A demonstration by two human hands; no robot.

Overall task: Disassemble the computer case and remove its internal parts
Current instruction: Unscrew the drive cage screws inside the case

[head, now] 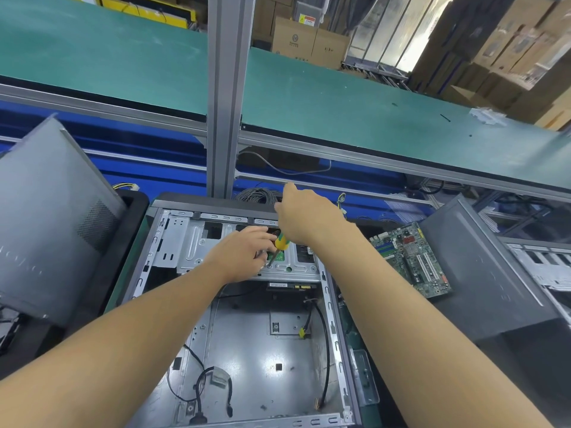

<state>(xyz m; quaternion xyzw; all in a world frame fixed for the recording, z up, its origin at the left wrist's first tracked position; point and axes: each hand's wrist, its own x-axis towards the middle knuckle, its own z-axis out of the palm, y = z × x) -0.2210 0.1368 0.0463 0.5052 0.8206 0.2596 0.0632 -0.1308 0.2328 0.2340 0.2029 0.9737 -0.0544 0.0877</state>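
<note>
Right of the computer case (247,344), a motherboard (411,261) lies beside a second case (482,273).

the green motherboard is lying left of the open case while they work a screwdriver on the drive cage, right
No: the head view shows the motherboard lying right of the open case, not left. The screwdriver is indeed at the drive cage.

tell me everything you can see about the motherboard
The motherboard is a green circuit board lying face up, skewed, right of the open computer case. Blue and white slots, long pale slots, a red patch and small chips show. A dark case stands close on its right. No hand touches it.
</note>
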